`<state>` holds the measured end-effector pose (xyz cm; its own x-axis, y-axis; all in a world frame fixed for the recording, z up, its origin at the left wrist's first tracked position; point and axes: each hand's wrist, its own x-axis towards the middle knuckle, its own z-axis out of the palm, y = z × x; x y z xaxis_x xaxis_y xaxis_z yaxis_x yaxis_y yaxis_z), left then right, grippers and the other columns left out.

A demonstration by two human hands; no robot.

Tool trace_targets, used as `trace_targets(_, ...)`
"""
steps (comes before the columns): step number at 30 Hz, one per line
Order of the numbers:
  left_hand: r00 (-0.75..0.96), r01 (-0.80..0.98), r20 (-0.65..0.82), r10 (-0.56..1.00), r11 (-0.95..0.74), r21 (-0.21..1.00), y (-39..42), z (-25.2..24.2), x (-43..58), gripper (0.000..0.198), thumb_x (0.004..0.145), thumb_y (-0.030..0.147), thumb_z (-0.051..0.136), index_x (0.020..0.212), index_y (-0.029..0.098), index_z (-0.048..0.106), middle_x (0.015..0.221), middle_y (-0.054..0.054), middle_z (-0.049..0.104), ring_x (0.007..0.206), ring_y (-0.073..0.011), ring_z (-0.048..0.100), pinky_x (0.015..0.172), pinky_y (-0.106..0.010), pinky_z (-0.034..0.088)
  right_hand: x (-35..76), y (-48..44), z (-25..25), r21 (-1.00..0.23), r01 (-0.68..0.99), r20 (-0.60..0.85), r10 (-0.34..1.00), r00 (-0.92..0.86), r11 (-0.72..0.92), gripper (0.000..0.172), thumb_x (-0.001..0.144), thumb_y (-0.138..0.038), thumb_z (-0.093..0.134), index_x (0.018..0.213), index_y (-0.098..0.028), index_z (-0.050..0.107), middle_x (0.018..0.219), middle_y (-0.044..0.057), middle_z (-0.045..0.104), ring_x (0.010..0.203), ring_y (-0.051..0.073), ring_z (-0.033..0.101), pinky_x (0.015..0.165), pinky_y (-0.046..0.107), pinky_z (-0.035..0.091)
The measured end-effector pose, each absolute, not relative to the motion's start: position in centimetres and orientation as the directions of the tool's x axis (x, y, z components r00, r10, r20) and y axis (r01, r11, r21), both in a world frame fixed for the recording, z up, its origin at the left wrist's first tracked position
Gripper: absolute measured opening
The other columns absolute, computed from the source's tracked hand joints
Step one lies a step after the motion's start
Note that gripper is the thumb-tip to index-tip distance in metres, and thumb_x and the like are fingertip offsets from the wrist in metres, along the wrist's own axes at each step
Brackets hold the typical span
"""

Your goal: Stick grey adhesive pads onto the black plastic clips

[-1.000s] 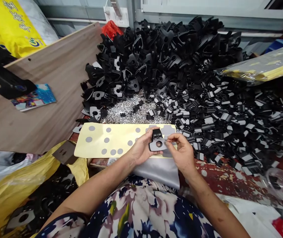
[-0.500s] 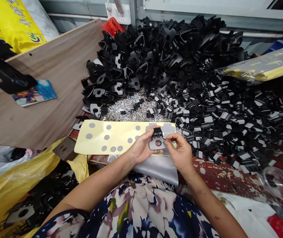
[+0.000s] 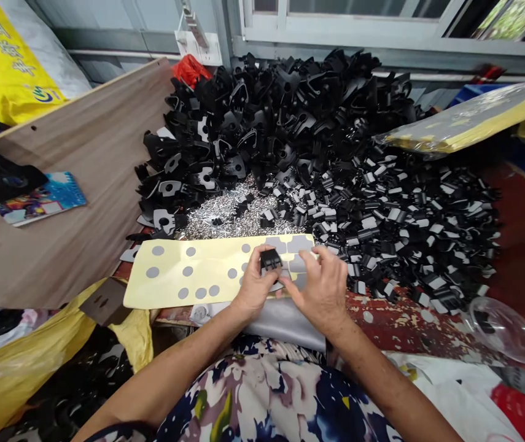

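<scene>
The left hand (image 3: 255,285) is closed around a small black plastic bracket (image 3: 270,259), thumb and fingers pinching its lower part so only the ribbed top shows. The right hand (image 3: 322,288) is curled beside it, palm down; its fingertips meet the bracket's right side and press toward a grey adhesive pad (image 3: 297,264). Both hands work just above the right end of a yellow backing sheet (image 3: 207,270), which lies at the near edge of the desk (image 3: 511,245).

Most of that sheet is stripped: only grey round leftovers dot its length, and a few grey pad shapes (image 3: 290,244) remain at the right end, so this sheet looks nearly used up. Beyond it lie a patch of small silver pins (image 3: 225,215), a tall heap of black brackets (image 3: 290,116), some showing grey pads, and a wide spread of small black clips (image 3: 404,215). A yellow bag (image 3: 36,362) at the left holds more black parts. By that heap, a good deal of work appears left.

Compared with a second ago, the bracket's grey face with its hole is no longer turned up to the camera; the right hand has rolled over it and both hands have dropped closer to the sheet.
</scene>
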<state>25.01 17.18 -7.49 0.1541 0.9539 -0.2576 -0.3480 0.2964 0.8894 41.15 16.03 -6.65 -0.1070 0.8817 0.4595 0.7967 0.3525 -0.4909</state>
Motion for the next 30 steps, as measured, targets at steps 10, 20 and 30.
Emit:
trace_targets(10, 0.106, -0.17, -0.258, 0.96, 0.273, 0.947, 23.8, 2.5, 12.3, 0.058, 0.079, 0.028, 0.082, 0.132, 0.025, 0.058, 0.091, -0.004, 0.073, 0.077, -0.0231, 0.073, 0.065, -0.034, 0.065, 47.2, 29.9, -2.7, -0.445, 0.783, 0.189, 0.9, -0.393, 0.436, 0.016, 0.1, -0.025, 0.064, 0.102, -0.026, 0.08, 0.102, 0.004, 0.077, 0.093, 0.023, 0.067, 0.081, 0.037, 0.054)
trace_targets(20, -0.097, -0.133, -0.159, 0.982, 0.146, 0.98, 24.6, 1.5, 11.7, 0.045, 0.081, 0.017, 0.082, 0.124, 0.018, 0.069, 0.094, -0.008, 0.077, 0.085, -0.0213, 0.072, 0.085, -0.038, 0.064, 46.8, 42.7, -0.6, -0.096, 0.898, 0.253, 0.883, -0.396, 0.43, 0.031, 0.095, 0.001, 0.052, 0.102, -0.015, 0.077, 0.123, 0.018, 0.069, 0.118, 0.033, 0.059, 0.098, 0.044, 0.05)
trace_targets(30, 0.153, -0.089, 0.066, 0.986, -0.053, 0.995, 21.0, -5.8, 20.1, 0.043, 0.088, 0.026, 0.078, 0.13, 0.027, 0.066, 0.128, -0.009, 0.067, 0.123, -0.0295, 0.065, 0.111, -0.047, 0.054, 40.0, 21.3, -4.5, -0.931, 0.243, 0.177, 0.92, -0.349, 0.272, 0.021, 0.099, -0.032, 0.063, 0.115, -0.025, 0.074, 0.113, 0.005, 0.07, 0.085, 0.018, 0.068, 0.075, 0.033, 0.059)
